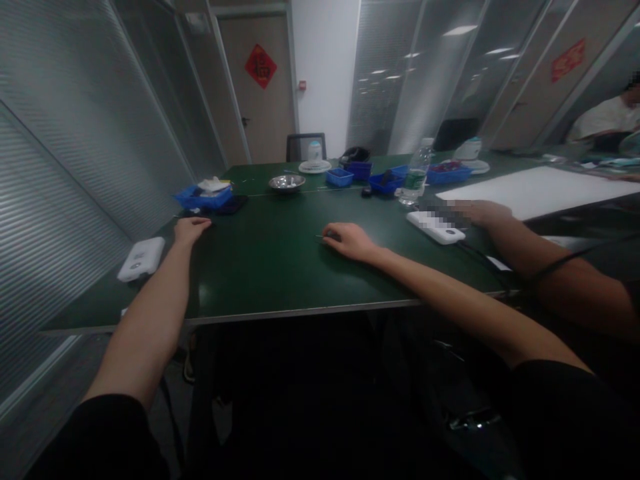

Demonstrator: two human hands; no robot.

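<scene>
My left hand (pixel 191 230) hovers over or rests on the left of the green table (pixel 260 267), fingers drawn together; anything in them is too small to make out. Just behind it lie a blue tray (pixel 205 198) with white tissue-like stuff in it and a dark flat object (pixel 233 205). Near the table's middle, my right hand (pixel 350 241) is closed around something mostly hidden. A thin, metallic-looking tip (pixel 319 237) pokes out to the left of its fingers; its kind cannot be told.
A steel bowl (pixel 287 183), blue bins (pixel 340 177) and a water bottle (pixel 417 173) stand farther back. White devices (pixel 141 259) lie left and right (pixel 436 227). Another person's hand (pixel 480 212) reaches in beside a white board (pixel 540 190). The table's front edge (pixel 300 311) is close.
</scene>
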